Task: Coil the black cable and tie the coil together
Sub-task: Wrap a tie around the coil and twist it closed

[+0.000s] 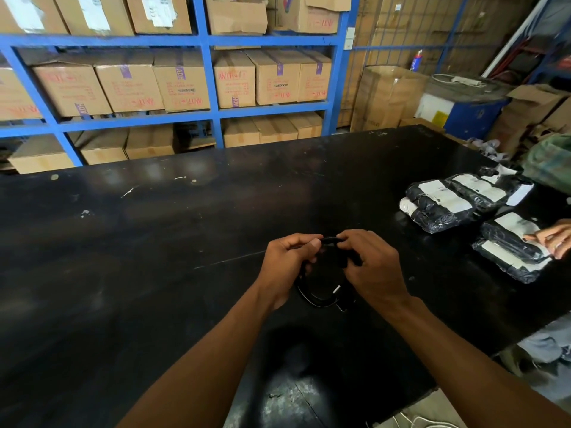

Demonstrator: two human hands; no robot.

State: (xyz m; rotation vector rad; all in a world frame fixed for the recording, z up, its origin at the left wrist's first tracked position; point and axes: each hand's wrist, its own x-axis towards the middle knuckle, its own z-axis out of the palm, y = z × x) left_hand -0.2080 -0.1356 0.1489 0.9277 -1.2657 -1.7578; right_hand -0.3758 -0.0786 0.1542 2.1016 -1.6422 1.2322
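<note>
The black cable (pixel 318 299) is wound into a small coil and held just above the black table (pixel 154 257) near its middle. My left hand (pixel 285 261) grips the coil's left side, thumb pressed on the top strand. My right hand (pixel 372 261) pinches the top of the coil from the right, fingers curled around it. The two hands nearly touch at the top of the loop. The coil's lower loops hang between my wrists, with a small white tag showing on them. The upper part of the coil is hidden by my fingers.
Several bagged black bundles with white labels (pixel 438 200) lie at the table's right. Another person's hand (pixel 553 239) rests on the nearest bags (pixel 509 251). Blue shelving (pixel 213 115) stacked with cardboard boxes stands behind the table. More boxes sit at the back right.
</note>
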